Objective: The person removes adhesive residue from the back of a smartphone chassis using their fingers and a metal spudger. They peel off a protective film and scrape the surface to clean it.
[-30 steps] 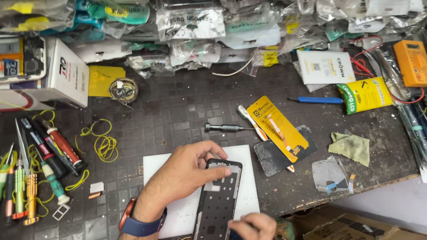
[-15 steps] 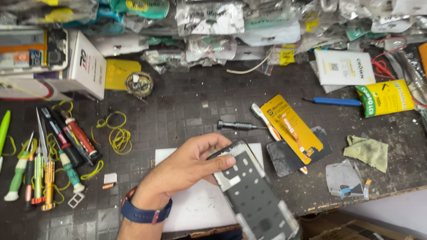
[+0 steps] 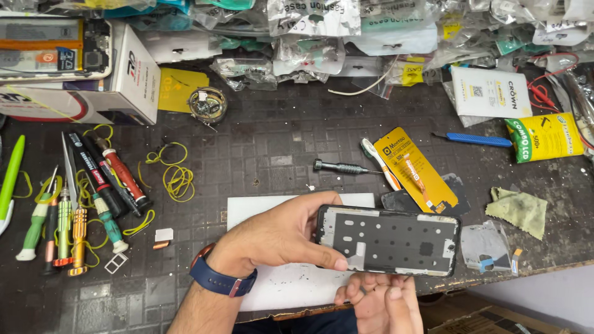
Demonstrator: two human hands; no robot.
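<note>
Fingers of the left hand curl around the short left end of a dark phone frame, thumb pressed on its near lower corner and the other fingertips wrapped over the far edge, so the frame is pinched flat and level, its inner side with cut-outs and a pale bezel facing up. Beneath the frame, the right hand supports it from below; its fingertips, held close together, touch the near long edge, though how they grip underneath is hidden. The frame hangs just above the near edge of a white mat lying on the dark workbench, which shows under the left palm and wrist. A blue watch strap circles that wrist. Beyond the left fingertips, farther up the bench, lies a small dark screwdriver, and just right of it a white and green pry tool beside a yellow packet. Past the frame's free end, well right of the fingers, sit a crumpled green cloth and a scrap of clear film. Well left of the left wrist, a row of coloured screwdrivers and loops of yellow rubber bands rest on the bench.
</note>
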